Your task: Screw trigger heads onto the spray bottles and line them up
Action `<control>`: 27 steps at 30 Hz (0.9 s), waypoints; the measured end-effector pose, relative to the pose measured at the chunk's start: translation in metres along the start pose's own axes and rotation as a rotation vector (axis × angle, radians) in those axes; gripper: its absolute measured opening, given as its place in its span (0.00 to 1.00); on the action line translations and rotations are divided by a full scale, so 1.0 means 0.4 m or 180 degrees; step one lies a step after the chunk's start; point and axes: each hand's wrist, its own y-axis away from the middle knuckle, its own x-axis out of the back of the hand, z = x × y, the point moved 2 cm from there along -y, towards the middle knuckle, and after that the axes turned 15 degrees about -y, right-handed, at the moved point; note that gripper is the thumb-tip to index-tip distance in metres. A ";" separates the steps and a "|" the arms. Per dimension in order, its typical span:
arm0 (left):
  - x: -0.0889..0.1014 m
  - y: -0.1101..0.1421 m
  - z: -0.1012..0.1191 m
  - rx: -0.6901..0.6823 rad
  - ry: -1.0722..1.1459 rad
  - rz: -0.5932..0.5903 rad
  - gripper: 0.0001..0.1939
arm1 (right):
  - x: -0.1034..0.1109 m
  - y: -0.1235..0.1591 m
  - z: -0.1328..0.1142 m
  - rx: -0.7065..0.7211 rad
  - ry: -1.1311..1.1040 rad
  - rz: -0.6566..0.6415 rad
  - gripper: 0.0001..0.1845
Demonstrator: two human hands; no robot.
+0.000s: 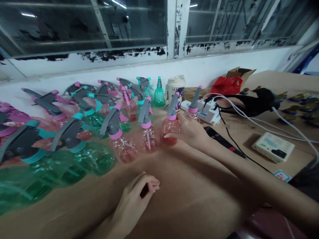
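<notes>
My right hand (193, 131) is wrapped round the body of a pink spray bottle (169, 130) with a grey trigger head, which stands upright on the table. Just behind that hand is another pink bottle (194, 107), partly hidden. My left hand (139, 196) hovers low over the near side of the table, its fingers curled in towards the thumb with nothing seen in them. Left of the held bottle stand two more pink spray bottles, one close by (149, 136) and one further left (123, 147). Large green spray bottles (92, 157) stand at the left.
Several more pink and green bottles crowd the back left, against the wall. A paper coffee cup (175, 83), a power strip (209, 112) with cables, a phone (219, 139) and a white box (272, 146) are to the right. A red plastic bag (226, 85) lies behind.
</notes>
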 end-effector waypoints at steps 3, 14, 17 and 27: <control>-0.003 0.006 0.000 0.0029 -0.0129 -0.0040 0.08 | -0.005 -0.004 0.000 -0.0062 0.0101 -0.0034 0.35; 0.016 -0.021 -0.001 0.0097 -0.0096 -0.0102 0.09 | 0.117 0.059 -0.012 -0.0222 -0.0367 0.0185 0.17; 0.021 -0.022 -0.001 0.0176 -0.0131 -0.0068 0.08 | 0.171 0.058 0.026 -0.0387 -0.0536 0.0544 0.12; 0.017 -0.013 0.001 0.0164 -0.0272 0.0107 0.04 | 0.170 0.002 0.171 -0.0496 -0.0829 0.0746 0.28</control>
